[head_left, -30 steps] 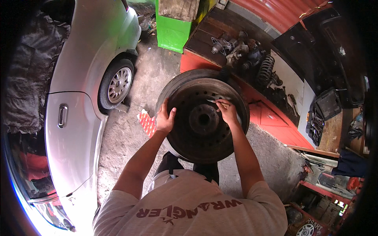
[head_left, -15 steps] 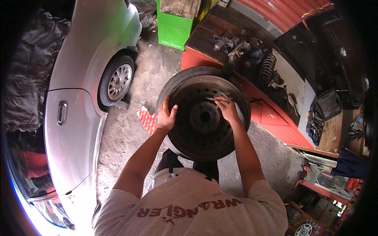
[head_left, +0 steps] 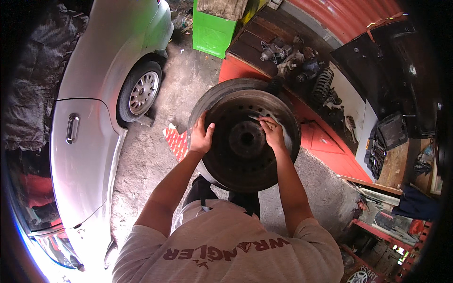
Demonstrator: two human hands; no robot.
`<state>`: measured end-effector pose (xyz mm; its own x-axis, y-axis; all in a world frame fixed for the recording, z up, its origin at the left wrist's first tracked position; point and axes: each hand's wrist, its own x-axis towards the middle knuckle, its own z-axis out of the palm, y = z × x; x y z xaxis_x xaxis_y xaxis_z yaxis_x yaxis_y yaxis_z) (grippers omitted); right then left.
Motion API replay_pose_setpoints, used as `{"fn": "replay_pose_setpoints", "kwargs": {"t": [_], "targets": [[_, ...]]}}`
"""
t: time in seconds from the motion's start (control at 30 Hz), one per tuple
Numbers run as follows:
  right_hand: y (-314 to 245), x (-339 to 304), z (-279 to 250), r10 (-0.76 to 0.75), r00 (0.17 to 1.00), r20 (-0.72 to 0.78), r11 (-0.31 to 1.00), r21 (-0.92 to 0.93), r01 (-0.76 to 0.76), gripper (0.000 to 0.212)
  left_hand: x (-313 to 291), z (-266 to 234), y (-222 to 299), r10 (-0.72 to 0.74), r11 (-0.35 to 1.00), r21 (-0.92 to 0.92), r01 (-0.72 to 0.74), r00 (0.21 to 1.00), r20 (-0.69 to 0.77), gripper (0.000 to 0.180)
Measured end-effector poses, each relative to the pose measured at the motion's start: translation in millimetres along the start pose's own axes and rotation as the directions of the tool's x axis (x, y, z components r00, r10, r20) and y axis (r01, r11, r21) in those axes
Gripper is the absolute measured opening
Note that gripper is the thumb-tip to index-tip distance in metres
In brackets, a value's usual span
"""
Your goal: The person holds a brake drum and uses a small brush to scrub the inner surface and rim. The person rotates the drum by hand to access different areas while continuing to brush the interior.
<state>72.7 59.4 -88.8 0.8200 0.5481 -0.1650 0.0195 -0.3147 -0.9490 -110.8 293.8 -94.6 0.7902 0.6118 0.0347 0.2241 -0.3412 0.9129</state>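
Note:
A dark steel wheel [head_left: 222,165] with a ring of holes and a round centre opening stands in front of me, its hollow side up. Behind its far edge shows black tyre rubber [head_left: 231,87]. My left hand [head_left: 201,137] grips the wheel's left edge, thumb on the inner side and fingers along the rim. Over the right part of the wheel's inner face, my right hand [head_left: 272,133] is closed in a pinch near the holes. A thin pale sliver shows by its fingertips, too small to name.
A silver car [head_left: 89,141] stands to the left. At the right, a red workbench [head_left: 325,141] carries greasy parts, a coil spring [head_left: 322,85] and an opened tool case [head_left: 377,153]. A green box [head_left: 213,33] is at the back, with red-patterned cardboard [head_left: 175,143] on the floor.
Both hands keep nearly the same places on the wheel. My right fingers have shifted very slightly, and the whole view has turned a little.

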Motion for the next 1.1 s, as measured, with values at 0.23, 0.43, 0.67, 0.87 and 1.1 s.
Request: {"fn": "replay_pose_setpoints", "kwargs": {"t": [0.23, 0.43, 0.67, 0.87, 1.1], "targets": [[27, 19, 29, -0.015, 1.0, 0.004, 0.979, -0.204, 0.016, 0.014, 2, -3, 3, -0.002, 1.0, 0.008, 0.002, 1.0, 0.022, 0.062], [12, -1, 17, -0.006, 0.993, 0.121, 1.0, 0.001, 0.006, 0.018, -1, -4, 4, -0.02, 1.0, 0.009, 0.02, 1.0, 0.023, 0.062], [11, 18, 36, -0.02, 0.995, 0.095, 0.981, -0.188, 0.037, 0.017, 2, 0, 9, 0.012, 1.0, -0.009, -0.011, 0.999, 0.031, 0.063], [-35, 8, 10, 0.096, 0.954, 0.285, 0.926, -0.377, 0.019, 0.017, -2, -5, 5, -0.027, 0.999, 0.023, 0.027, 1.0, 0.008, 0.063], [4, 26, 33, -0.005, 0.988, 0.156, 0.986, -0.166, 0.031, 0.019, 2, -1, 3, 0.006, 1.0, -0.012, -0.006, 1.0, 0.019, 0.062]]}}
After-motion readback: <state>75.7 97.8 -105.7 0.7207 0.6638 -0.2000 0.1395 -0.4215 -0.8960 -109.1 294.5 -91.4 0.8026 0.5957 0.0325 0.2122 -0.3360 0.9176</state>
